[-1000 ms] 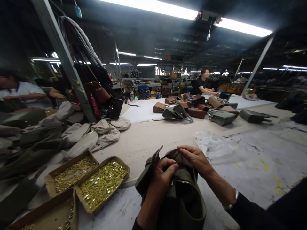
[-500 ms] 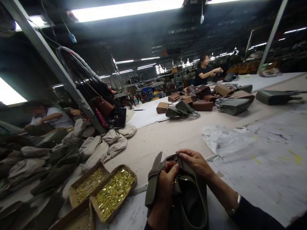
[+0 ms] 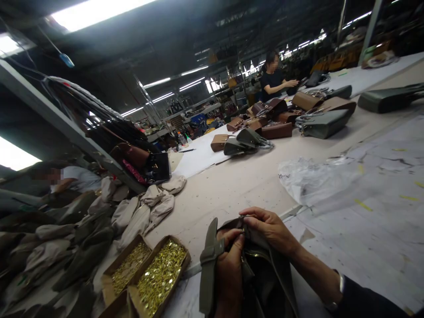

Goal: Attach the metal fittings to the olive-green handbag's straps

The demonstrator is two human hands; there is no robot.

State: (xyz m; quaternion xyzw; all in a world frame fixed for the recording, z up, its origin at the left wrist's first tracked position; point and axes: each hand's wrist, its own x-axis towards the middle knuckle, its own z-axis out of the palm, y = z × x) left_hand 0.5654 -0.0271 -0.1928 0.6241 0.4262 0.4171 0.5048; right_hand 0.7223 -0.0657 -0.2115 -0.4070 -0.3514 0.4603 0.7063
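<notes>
Both hands remain on the olive bag (image 3: 265, 282): left hand (image 3: 230, 265) and right hand (image 3: 270, 227) fingers stay clamped together at its twelve-o'clock rim; the strap (image 3: 209, 260) now hangs upright at nine o'clock.

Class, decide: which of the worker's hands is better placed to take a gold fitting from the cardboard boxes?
Probably the left hand: it grips the olive bag on the side nearest the boxes of gold fittings; the right hand is farther away.

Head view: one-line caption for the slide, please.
Both hands, left hand and right hand, grip an olive-green bag beside cardboard boxes of brass fittings.
</notes>
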